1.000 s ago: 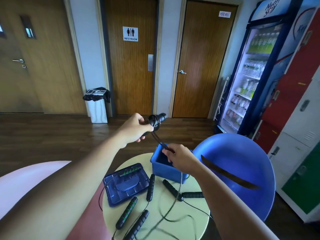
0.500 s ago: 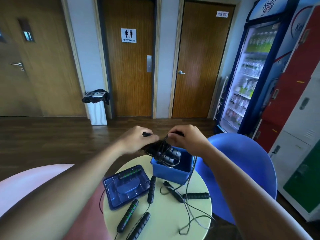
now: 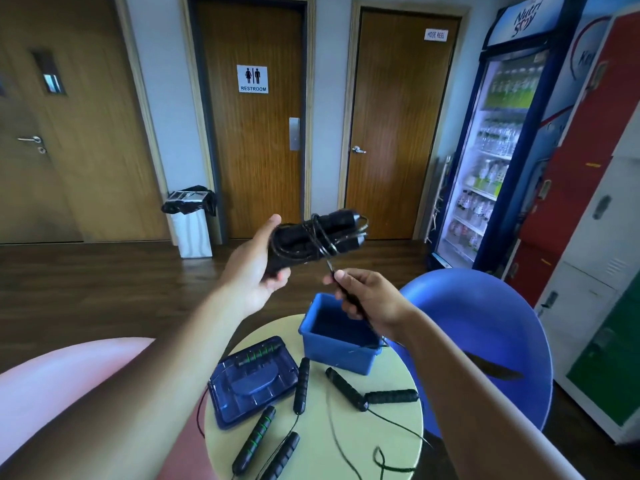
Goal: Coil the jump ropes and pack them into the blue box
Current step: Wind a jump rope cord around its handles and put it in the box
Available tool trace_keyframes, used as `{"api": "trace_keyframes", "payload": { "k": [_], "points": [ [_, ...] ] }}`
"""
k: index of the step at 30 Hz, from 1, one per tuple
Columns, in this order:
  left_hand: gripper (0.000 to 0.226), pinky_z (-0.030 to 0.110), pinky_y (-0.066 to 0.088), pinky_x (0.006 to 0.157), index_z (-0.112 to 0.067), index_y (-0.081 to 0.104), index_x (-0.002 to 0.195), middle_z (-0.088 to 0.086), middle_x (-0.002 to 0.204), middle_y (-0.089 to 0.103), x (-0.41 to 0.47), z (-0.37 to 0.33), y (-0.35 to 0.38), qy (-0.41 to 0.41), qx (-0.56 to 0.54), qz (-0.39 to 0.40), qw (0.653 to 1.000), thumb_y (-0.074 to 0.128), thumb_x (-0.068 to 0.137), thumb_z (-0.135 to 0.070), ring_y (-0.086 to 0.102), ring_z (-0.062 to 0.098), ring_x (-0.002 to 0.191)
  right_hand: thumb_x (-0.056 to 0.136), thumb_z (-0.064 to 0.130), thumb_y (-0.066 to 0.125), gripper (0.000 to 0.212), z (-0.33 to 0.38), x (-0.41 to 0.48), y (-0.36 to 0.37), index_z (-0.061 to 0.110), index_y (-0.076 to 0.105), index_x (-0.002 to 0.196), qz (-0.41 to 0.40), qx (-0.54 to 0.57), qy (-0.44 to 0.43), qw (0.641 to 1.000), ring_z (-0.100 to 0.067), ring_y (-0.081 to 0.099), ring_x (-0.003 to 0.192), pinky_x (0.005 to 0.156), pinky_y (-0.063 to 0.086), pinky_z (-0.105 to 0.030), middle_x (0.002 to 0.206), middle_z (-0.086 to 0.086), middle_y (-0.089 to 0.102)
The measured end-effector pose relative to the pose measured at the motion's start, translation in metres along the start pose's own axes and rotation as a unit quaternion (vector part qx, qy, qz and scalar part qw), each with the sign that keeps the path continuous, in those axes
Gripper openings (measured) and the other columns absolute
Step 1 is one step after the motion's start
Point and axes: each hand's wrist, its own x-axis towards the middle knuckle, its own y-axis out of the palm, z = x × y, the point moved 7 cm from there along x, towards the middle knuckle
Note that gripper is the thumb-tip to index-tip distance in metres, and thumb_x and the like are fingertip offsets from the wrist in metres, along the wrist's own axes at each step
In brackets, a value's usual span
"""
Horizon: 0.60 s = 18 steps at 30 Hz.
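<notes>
Left hand grips rope bundle (right hand pinches cord).

Smooth plastic blue box; lid translucent, glossy plastic. Rope handles ribbed, matt black; cord slightly shiny. Counter smooth, matt. Doors, floor wood-grain.

Communal lobby: drinks fridge, lockers

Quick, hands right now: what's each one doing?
Left hand: grips the coiled jump rope.
Right hand: pinches that rope's loose cord.
</notes>
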Motion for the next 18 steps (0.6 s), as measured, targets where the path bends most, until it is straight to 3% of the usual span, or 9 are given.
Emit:
{"api": "trace_keyframes", "payload": {
  "k": [3,6,8,9,10,12,14,18],
  "points": [
    [0.04,0.022,0.043,0.039,-0.009,0.063,0.094,0.014,0.074,0.067,0.01,0.005,-0.006,-0.028,0.007,-0.068,0.997,0.071,0.087,-0.047,0.055,0.02,0.05,0.105,0.023,0.048,0.026,-0.003,0.002,0.005,0.01,0.07,0.101,-0.028,-0.092,0.005,0.995,-0.012,0.041,0.049,0.046,0.033,-0.02,0.07,0.001,0.057],
    [0.037,0.026,0.054,0.047,-0.008,0.067,0.097,0.016,0.084,0.069,0.021,0.011,-0.011,-0.015,0.038,-0.084,0.996,0.072,0.088,-0.043,0.062,0.025,0.06,0.102,0.025,0.054,0.021,-0.006,0.004,0.012,0.007,0.065,0.103,-0.016,-0.224,0.019,0.974,-0.01,0.046,0.048,0.049,0.039,-0.024,0.075,-0.001,0.06],
    [0.034,0.027,0.057,0.05,-0.009,0.069,0.097,0.014,0.088,0.071,0.024,0.011,-0.015,0.035,0.119,-0.095,0.988,0.071,0.09,-0.042,0.065,0.024,0.06,0.1,0.024,0.055,0.017,-0.006,0.002,0.015,0.013,0.063,0.108,-0.007,-0.306,0.032,0.951,-0.01,0.052,0.051,0.055,0.044,-0.025,0.078,0.001,0.063],
    [0.035,0.027,0.056,0.05,-0.009,0.07,0.099,0.012,0.088,0.073,0.026,0.008,-0.016,0.082,0.21,-0.1,0.969,0.068,0.092,-0.044,0.066,0.022,0.059,0.1,0.024,0.055,0.016,-0.004,0.001,0.015,0.014,0.063,0.11,-0.003,-0.351,0.032,0.936,-0.009,0.055,0.052,0.056,0.045,-0.024,0.08,0.002,0.064],
    [0.037,0.026,0.054,0.05,-0.01,0.07,0.101,0.009,0.088,0.074,0.024,0.002,-0.013,0.14,0.32,-0.099,0.932,0.064,0.093,-0.045,0.067,0.021,0.059,0.1,0.024,0.054,0.017,-0.003,0.0,0.016,0.014,0.062,0.11,0.003,-0.392,0.031,0.92,-0.009,0.058,0.054,0.056,0.046,-0.024,0.081,0.001,0.065],
    [0.035,0.025,0.045,0.052,-0.015,0.07,0.105,0.001,0.091,0.073,0.02,-0.003,0.0,0.254,0.517,-0.083,0.814,0.059,0.095,-0.047,0.067,0.019,0.069,0.099,0.024,0.054,0.016,-0.002,0.0,0.018,0.013,0.062,0.108,0.022,-0.442,0.037,0.896,-0.013,0.061,0.058,0.061,0.048,-0.028,0.086,-0.002,0.065],
    [0.031,0.027,0.037,0.056,-0.02,0.069,0.108,-0.001,0.097,0.069,0.02,-0.002,0.009,0.308,0.613,-0.057,0.725,0.059,0.095,-0.047,0.063,0.017,0.08,0.098,0.026,0.054,0.01,-0.001,0.001,0.018,0.019,0.06,0.102,0.027,-0.478,0.043,0.877,-0.019,0.063,0.068,0.067,0.05,-0.032,0.09,-0.003,0.065],
    [0.033,0.03,0.035,0.058,-0.024,0.066,0.108,-0.006,0.097,0.063,0.029,0.012,0.018,0.312,0.704,0.036,0.637,0.057,0.095,-0.053,0.059,0.015,0.084,0.1,0.028,0.05,0.012,0.014,0.006,0.015,0.024,0.059,0.094,0.0,-0.568,-0.003,0.823,-0.025,0.062,0.084,0.074,0.05,-0.037,0.095,-0.004,0.066]
  ]
}}
